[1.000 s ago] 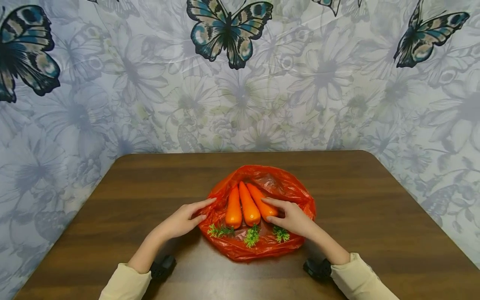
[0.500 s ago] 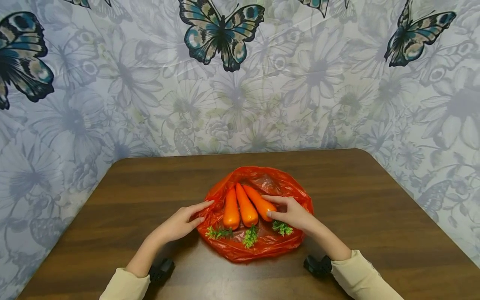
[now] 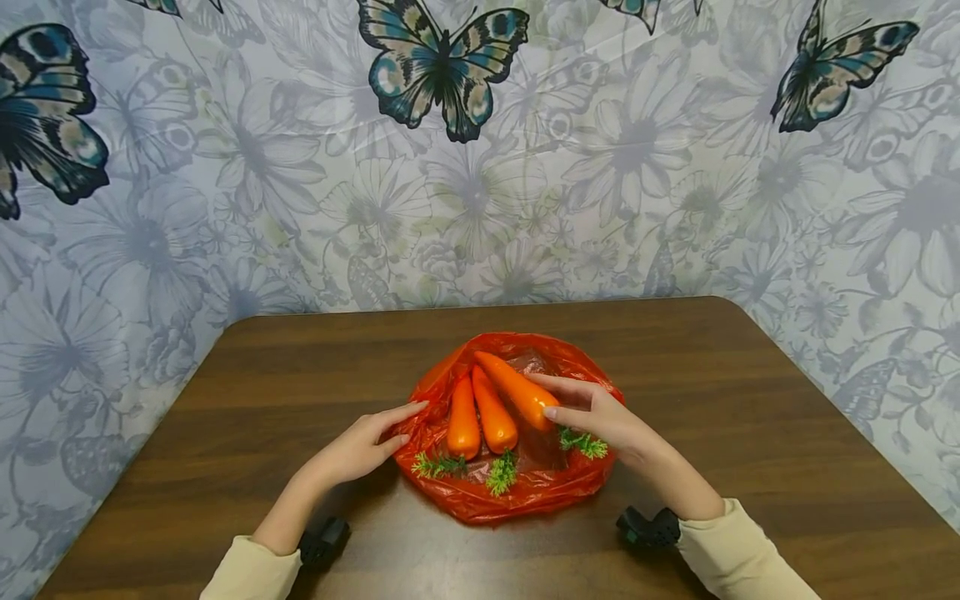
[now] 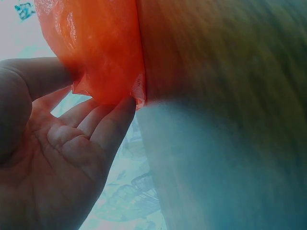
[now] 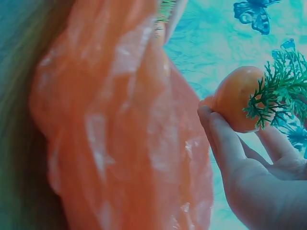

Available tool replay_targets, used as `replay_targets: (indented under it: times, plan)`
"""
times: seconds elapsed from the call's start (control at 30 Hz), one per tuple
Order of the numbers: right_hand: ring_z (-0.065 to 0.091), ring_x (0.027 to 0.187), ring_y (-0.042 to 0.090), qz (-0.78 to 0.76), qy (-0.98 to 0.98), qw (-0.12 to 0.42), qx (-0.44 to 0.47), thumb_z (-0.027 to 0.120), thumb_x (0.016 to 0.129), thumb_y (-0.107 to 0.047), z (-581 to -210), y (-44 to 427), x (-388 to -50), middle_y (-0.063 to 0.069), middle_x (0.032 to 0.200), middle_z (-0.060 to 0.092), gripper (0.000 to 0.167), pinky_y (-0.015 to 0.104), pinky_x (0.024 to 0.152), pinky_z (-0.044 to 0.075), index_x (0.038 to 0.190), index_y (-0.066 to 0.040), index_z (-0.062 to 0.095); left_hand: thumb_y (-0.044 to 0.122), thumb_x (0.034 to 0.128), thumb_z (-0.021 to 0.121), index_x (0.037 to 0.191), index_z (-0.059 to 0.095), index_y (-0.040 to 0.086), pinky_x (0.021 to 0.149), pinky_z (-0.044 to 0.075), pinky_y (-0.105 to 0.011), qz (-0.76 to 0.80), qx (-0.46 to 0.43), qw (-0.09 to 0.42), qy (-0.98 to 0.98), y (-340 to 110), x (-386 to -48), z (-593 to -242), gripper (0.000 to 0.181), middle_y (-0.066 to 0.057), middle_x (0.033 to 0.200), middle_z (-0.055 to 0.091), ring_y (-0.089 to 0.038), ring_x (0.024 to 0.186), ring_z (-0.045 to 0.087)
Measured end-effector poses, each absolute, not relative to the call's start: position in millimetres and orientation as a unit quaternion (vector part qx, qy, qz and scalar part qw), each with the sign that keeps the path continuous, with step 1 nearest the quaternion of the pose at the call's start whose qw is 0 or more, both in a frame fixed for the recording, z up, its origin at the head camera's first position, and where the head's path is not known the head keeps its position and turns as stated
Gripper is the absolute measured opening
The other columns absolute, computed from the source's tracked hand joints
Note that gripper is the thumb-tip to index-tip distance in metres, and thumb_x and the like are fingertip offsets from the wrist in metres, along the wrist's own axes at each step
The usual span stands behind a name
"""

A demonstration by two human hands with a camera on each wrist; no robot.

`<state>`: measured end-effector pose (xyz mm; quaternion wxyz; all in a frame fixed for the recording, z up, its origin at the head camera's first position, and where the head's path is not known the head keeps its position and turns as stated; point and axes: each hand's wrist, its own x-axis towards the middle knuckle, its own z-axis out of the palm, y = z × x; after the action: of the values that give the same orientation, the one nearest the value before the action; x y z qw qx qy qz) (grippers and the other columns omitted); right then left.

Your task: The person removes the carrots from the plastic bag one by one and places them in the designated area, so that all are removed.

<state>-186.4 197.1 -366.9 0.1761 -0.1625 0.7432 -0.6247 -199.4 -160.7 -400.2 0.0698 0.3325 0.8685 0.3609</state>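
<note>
A red plastic bag (image 3: 465, 504) lies opened out on the table with three carrots on it. The left carrot (image 3: 463, 425) and the middle carrot (image 3: 495, 417) rest side by side, green leafy tops toward the person. My right hand (image 3: 600, 412) grips the right carrot (image 3: 517, 387) near its thick end; in the right wrist view that carrot (image 5: 240, 98) sits between thumb and fingers, above the bag's edge. My left hand (image 3: 367, 442) holds the bag's left rim; the left wrist view shows thumb and fingers around the red plastic (image 4: 100, 52).
The brown wooden table (image 3: 300, 358) extends around the bag. Behind it hangs a pale floral cloth with printed butterflies (image 3: 444, 67). Black wrist devices (image 3: 324, 542) sit below both forearms.
My right hand has lifted the right carrot and moved it slightly up and to the right, away from the other two. The left hand stays at the bag's rim.
</note>
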Motion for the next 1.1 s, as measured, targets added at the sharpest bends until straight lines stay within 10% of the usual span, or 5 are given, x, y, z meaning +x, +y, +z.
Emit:
replay_targets:
  times: [1.1]
  plan:
    - [0.054,0.099,0.011,-0.637,0.762,0.067,-0.093,0.055,0.096,-0.017,-356.3,316.4,-210.2,-0.013,0.118,0.057,0.049,0.029,0.075,0.04,0.143,-0.021,0.042,-0.002,0.0908,0.056,0.139,0.045,0.003,0.097,0.035,-0.051,0.365,0.318,0.062,0.873,-146.2,-203.5,-399.6,0.049,-0.022,0.133,0.047,-0.036,0.121,0.043]
